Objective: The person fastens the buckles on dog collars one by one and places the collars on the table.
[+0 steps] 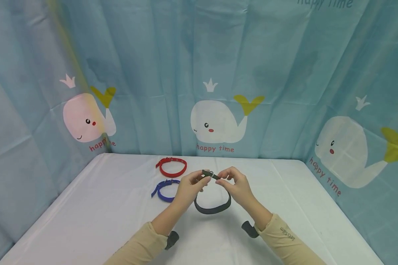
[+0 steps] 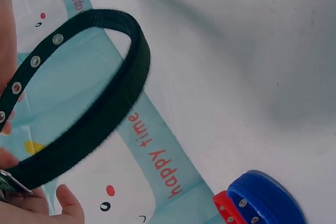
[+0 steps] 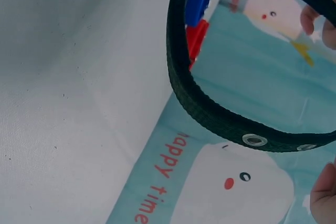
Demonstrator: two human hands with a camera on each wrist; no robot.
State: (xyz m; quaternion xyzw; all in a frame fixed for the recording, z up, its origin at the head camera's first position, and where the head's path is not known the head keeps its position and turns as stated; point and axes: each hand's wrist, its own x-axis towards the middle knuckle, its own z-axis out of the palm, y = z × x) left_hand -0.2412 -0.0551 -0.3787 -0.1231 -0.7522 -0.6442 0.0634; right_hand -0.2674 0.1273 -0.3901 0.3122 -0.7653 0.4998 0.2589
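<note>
Both hands hold a dark green collar (image 1: 213, 210) in the air above the white table, its band hanging in a closed-looking loop below the fingers. The left hand (image 1: 187, 187) pinches it beside the metal ring and buckle. From the other side, the right hand (image 1: 237, 187) pinches the strap between thumb and fingers. In the left wrist view the collar (image 2: 105, 114) shows a row of metal eyelets and part of the buckle at the lower left. The right wrist view shows the loop (image 3: 210, 111) with two eyelets; the fingers' exact grip is partly cut off there.
A red collar (image 1: 173, 175) lies on the table (image 1: 86, 213) towards the back. Nearer, a blue collar (image 1: 164, 199) lies partly behind the left hand. Light blue curtains (image 1: 172, 73) with printed whales hang around the table's back and sides.
</note>
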